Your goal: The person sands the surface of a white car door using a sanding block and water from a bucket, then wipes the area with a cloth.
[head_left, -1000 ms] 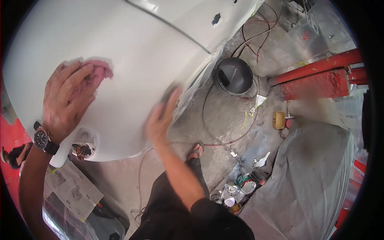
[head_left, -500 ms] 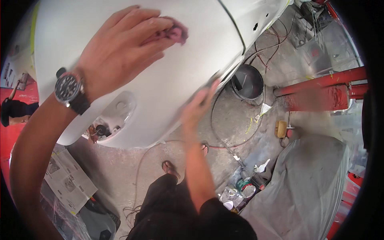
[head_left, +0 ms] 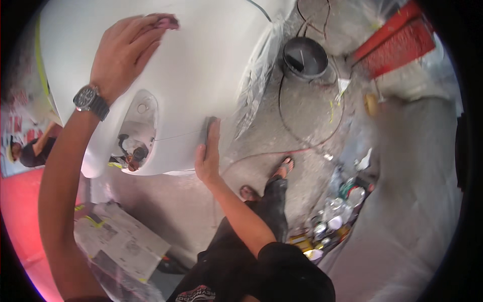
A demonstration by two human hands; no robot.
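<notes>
Since half a second ago the left hand (head_left: 123, 55) has slid its pink rag (head_left: 167, 21) up to the upper left of the frame, fingers pressing it flat on the curved white primed car body panel (head_left: 201, 65). At centre, the right hand (head_left: 209, 153) clasps a small grey sanding block (head_left: 206, 130) against the panel's lower edge.

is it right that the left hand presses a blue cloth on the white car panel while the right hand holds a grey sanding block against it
Not quite: in the head view the cloth under the left hand is pink, not blue. The right hand does hold a grey sanding block against the white car panel.
</notes>
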